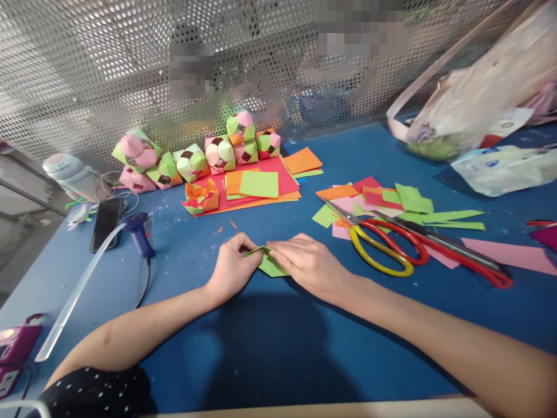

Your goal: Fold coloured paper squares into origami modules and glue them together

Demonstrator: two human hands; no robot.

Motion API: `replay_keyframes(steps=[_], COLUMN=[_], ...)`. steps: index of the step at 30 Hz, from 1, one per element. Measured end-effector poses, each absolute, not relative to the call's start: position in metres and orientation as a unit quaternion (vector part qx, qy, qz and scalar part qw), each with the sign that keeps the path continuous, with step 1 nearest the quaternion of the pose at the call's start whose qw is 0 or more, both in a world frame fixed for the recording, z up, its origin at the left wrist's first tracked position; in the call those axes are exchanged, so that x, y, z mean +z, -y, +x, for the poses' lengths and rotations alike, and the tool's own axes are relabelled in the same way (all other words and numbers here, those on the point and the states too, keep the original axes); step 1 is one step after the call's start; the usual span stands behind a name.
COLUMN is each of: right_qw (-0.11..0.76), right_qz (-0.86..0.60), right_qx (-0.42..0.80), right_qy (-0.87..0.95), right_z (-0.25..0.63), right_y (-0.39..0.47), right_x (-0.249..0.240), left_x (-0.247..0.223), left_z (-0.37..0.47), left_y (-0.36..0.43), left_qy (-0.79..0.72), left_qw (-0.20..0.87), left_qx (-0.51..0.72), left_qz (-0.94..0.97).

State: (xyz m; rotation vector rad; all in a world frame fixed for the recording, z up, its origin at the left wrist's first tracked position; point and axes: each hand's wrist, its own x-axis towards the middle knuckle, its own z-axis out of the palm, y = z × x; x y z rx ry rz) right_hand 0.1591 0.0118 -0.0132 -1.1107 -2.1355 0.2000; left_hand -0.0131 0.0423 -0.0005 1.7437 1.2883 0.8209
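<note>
Black white-dotted sleeve (93, 395) nearest the camera, at the left of the near edge of the blue bench (183, 366). Holding a folded green paper (273, 266) between both hands, around the middle of the bench. Pinching its left end between thumb and curled fingers of the left hand (232, 264); gripping its right end with the fingers of the right hand (311, 261), pressed close together along the top. Cannot tell how the fingertips underneath lie.

Just beyond, toward the far edge: a small orange-and-green folded piece (201, 197) next to red sheets (285, 177), with a green square (259, 184) on top, overlapping orange paper. Behind these, a row of patchwork paper balls (220, 154) in pink, green and red, partly stacked two high, before a perforated metal screen (270, 75).

Toward the right edge: scissors (383, 249) with one yellow and one red handle loop, lying open across coloured scraps (413, 197); near them, a long dark-handled tool (461, 248). At the far right corner, a translucent bag (478, 81) and a white packet (500, 168).

Toward the left edge: a blue glue gun (140, 235) with a clear stick (80, 296) jutting nearward, a dark phone (107, 223) just beside it, and a purple power strip (20, 342).
</note>
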Motion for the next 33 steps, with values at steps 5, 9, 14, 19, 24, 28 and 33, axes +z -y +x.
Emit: replay_keyframes(steps=[5,9,14,19,24,28,33], right_qw=[0.378,0.408,0.443,0.473,0.504,0.519,0.498], right_qz=[-0.470,-0.529,-0.551,-0.531,-0.464,-0.404,-0.388], right_qx=[0.144,0.253,0.266,0.232,0.159,0.116,0.097], right_qy=[0.785,0.700,0.655,0.663,0.711,0.744,0.770], right_z=[0.159,0.156,0.150,0.149,0.150,0.151,0.151], right_y=[-0.010,-0.008,-0.008,-0.007,-0.006,-0.006,-0.006], right_x=[-0.007,-0.003,-0.003,-0.002,-0.002,-0.006,-0.010], left_x=[-0.003,-0.005,-0.005,-0.005,0.000,0.002,0.002], left_z=[-0.012,-0.010,-0.008,-0.007,-0.005,-0.004,-0.005], left_y=[-0.042,-0.045,-0.040,-0.031,-0.029,-0.028,-0.028], left_qy=[-0.501,-0.459,-0.435,-0.432,-0.430,-0.428,-0.427], left_qw=[0.491,0.590,0.643,0.668,0.681,0.688,0.690], left_qx=[0.351,0.424,0.400,0.343,0.340,0.333,0.329], left_qz=[0.621,0.511,0.486,0.500,0.485,0.483,0.483])
